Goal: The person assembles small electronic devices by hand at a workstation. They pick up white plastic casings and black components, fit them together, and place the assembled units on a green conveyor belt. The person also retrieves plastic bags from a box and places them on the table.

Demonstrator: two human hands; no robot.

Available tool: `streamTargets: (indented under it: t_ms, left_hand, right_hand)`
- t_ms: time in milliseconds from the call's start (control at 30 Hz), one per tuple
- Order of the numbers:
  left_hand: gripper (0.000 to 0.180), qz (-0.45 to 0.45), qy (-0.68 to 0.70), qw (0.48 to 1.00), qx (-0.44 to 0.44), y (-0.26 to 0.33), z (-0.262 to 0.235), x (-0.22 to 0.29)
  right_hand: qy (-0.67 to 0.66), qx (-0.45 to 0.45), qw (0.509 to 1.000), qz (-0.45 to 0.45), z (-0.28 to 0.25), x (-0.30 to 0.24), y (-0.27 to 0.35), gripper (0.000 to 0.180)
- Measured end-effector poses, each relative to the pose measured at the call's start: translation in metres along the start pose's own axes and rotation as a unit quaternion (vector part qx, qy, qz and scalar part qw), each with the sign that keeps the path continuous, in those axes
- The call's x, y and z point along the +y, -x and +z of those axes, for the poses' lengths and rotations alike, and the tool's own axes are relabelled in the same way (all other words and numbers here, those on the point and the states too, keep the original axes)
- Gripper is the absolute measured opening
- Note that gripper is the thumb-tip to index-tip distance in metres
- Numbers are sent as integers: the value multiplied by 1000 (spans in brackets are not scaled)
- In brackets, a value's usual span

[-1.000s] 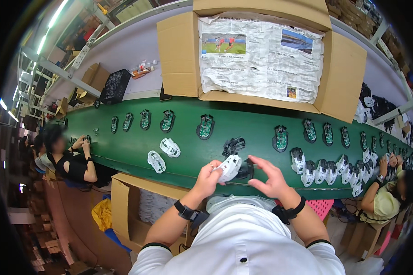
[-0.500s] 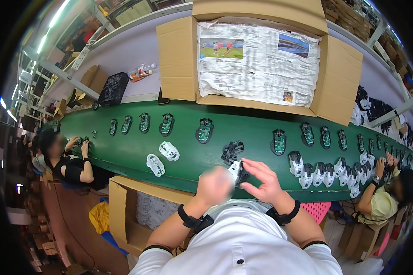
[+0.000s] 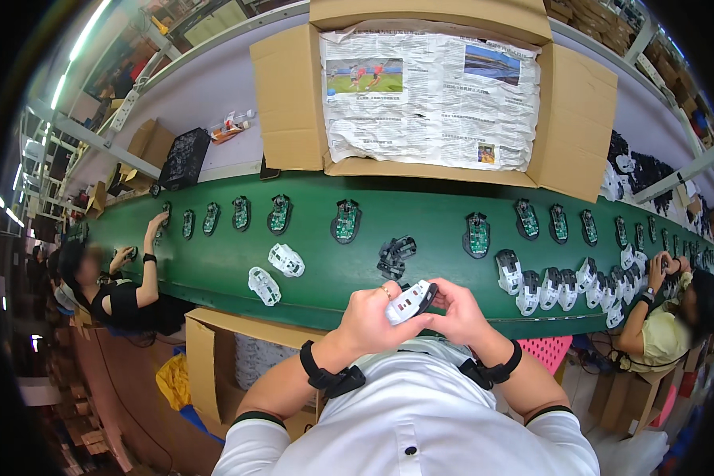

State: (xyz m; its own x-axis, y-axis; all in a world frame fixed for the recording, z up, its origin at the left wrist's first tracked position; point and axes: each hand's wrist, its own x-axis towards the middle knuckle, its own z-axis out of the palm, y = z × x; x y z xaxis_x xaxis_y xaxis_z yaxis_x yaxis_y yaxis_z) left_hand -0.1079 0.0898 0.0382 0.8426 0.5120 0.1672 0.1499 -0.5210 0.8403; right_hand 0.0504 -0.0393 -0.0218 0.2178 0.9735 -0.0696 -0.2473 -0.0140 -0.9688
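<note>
My left hand [image 3: 370,317] and my right hand [image 3: 458,313] both grip one computer mouse [image 3: 410,301], white on one part and black on the other, held close to my chest just in front of the green conveyor belt [image 3: 309,262]. A black mouse shell [image 3: 395,255] lies on the belt right beyond my hands. Two white mouse shells [image 3: 276,270] lie to the left of it. Black bases with green circuit boards [image 3: 346,220] sit in a row along the belt's far side.
A big open cardboard box lined with newspaper [image 3: 432,95] stands behind the belt. Several assembled white and black mice [image 3: 555,285] are bunched on the belt at right. One person [image 3: 119,293] works at the left, another [image 3: 674,317] at the right. A cardboard box [image 3: 238,349] stands below the belt.
My hands lifted the white and black mouse off the belt and drew it back toward my chest. They now close around it from both sides.
</note>
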Motion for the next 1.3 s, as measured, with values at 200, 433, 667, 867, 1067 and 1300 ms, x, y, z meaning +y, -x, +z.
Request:
streamTargets:
  t_ms: [200, 433, 667, 867, 1067, 1300]
  left_hand:
    - [29, 128, -49, 990, 35, -16, 10, -31]
    - [22, -181, 215, 960, -22, -17, 18, -42]
    - [47, -200, 200, 957, 62, -18, 47, -62]
    - [44, -98, 17, 992, 80, -25, 33, -103]
    - [60, -243, -262, 859, 367, 26, -47, -229]
    - [87, -505, -449, 728, 114, 14, -87, -244]
  right_hand:
    - [261, 96, 959, -63, 7, -23, -5, 46]
    - [-28, 81, 996, 0, -10, 1, 1, 32]
    - [-62, 101, 989, 91, -9, -1, -5, 19]
    - [26, 182, 981, 67, -38, 22, -11, 19]
    - [365, 127, 906, -169, -50, -26, 5, 21]
    - [413, 103, 863, -272, -24, -33, 4, 24]
